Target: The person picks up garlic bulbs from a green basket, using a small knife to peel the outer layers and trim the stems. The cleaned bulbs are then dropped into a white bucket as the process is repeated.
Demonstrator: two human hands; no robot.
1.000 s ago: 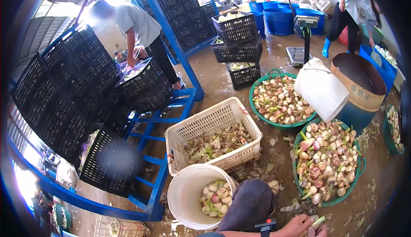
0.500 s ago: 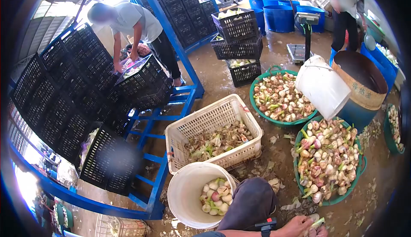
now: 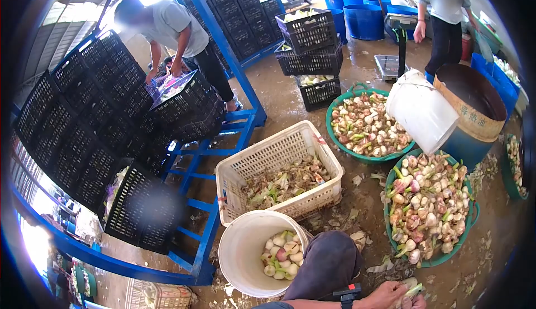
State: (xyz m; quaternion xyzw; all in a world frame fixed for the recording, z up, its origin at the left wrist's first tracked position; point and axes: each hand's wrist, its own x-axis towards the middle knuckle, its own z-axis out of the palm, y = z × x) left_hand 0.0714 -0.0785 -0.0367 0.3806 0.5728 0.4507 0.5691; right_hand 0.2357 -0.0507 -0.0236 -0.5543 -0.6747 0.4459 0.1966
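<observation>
left hand (image 3: 389, 296) curled, right hand (image 3: 420, 303) beside

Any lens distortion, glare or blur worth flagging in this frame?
Head view: heavy fisheye bows the blue rack; black vignette fills the corners; daylight at top left is blown out; the wet floor glints; bulbs in the green basket look sharp.

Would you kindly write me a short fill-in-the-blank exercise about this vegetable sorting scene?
The bucket of peeled bulbs is ___.
The round basins of unpeeled bulbs are ___.
The crates on the blue rack are ___.
The hand holding a bulb wears a ___.
Missing: white; green; black; watch.
</observation>
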